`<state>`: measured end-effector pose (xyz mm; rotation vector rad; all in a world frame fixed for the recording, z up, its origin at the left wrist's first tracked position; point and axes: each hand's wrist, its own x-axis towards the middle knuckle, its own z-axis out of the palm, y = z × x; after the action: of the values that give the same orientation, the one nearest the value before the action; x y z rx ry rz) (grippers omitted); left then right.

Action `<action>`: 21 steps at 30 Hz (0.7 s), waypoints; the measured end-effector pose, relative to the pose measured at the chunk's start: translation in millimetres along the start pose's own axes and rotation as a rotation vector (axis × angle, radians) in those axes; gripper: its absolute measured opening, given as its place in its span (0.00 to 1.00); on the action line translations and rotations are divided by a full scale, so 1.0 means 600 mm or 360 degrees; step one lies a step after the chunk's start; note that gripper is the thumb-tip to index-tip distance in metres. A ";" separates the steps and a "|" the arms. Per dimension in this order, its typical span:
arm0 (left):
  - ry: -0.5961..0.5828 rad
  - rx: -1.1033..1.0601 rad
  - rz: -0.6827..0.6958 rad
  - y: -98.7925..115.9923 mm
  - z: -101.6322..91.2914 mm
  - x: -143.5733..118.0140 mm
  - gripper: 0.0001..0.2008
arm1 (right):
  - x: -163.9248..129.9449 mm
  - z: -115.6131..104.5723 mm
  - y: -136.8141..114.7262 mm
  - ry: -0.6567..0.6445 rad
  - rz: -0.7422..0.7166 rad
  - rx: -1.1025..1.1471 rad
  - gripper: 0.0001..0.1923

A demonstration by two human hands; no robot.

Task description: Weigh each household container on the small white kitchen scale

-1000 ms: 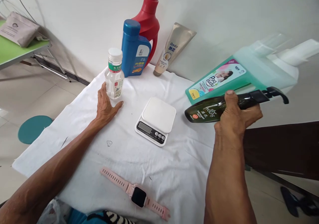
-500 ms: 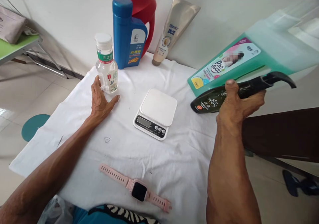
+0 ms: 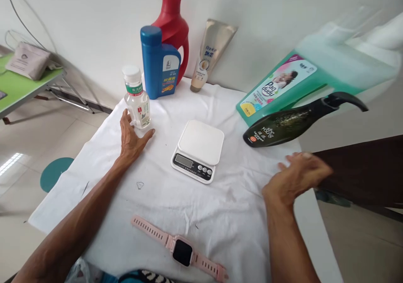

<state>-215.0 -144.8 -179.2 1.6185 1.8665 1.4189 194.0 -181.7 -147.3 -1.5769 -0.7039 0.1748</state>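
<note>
Green bottle (image 3: pixel 283 90): "Pao dudu"; dark pump bottle (image 3: pixel 292 123): "see young".

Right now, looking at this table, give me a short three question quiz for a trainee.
1. True or false: the right hand grips the dark pump bottle.
2. Which thing does the left hand touch? A) the small clear bottle B) the white scale C) the pink watch
3. Fill in: the scale's platform carries ____.

Key
1. False. The hand is open and below the bottle, apart from it.
2. A. The fingers rest at its base.
3. Nothing.
</note>
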 end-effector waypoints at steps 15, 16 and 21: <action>0.0235 0.0367 -0.0247 0.065 0.008 0.049 0.40 | -0.070 0.122 0.002 -0.0245 0.0471 0.0535 0.27; 0.0202 0.0416 -0.0328 0.068 0.005 0.052 0.36 | -0.068 0.122 0.003 -0.0261 0.0471 0.0551 0.28; 0.0211 0.0495 -0.0490 0.083 -0.009 0.067 0.28 | -0.051 0.120 0.001 -0.0384 0.0500 0.0574 0.25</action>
<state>-203.1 -118.3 -122.2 1.3061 2.3895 1.1749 133.2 -137.1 -168.1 -1.3201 -0.5666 0.6959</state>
